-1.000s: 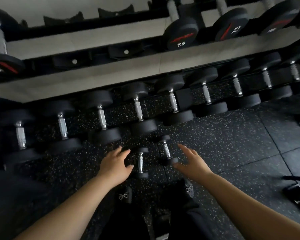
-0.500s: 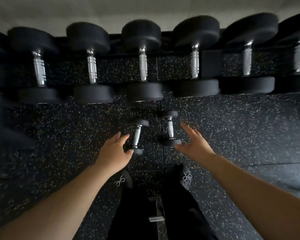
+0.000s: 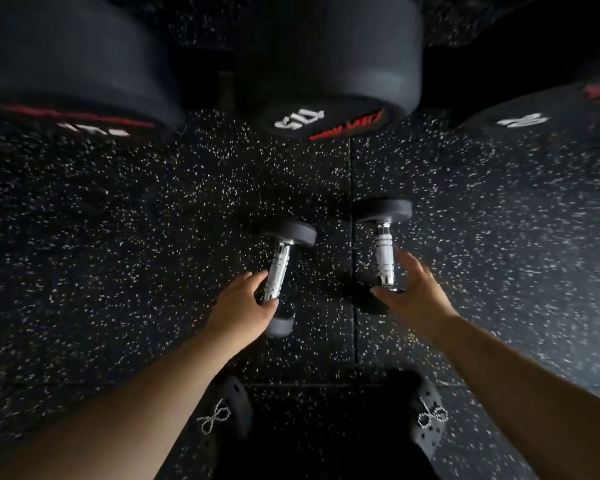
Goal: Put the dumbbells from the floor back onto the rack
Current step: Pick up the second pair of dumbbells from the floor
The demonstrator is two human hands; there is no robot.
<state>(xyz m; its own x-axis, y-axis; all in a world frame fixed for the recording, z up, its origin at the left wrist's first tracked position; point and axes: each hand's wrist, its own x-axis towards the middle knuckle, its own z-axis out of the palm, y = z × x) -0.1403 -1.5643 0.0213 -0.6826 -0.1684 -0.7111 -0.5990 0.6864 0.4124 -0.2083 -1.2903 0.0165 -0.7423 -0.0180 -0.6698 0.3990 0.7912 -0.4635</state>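
two small dumbbells lie on the floor (image 3: pixel 118 237). the left hand (image 3: pixel 239 311) is curling around the left dumbbell (image 3: pixel 279 271) handle, not closed yet. the right hand (image 3: pixel 413 292) is spread wide beside the right dumbbell (image 3: pixel 383 254). best to wrap mid-handle before lifting.

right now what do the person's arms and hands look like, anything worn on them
Both forearms are bare up to the frame edge, with no sleeves in view. The left hand and right hand wear no gloves, and no watch, bracelet or ring is visible. The image is somewhat blurred, so small details could be missed.
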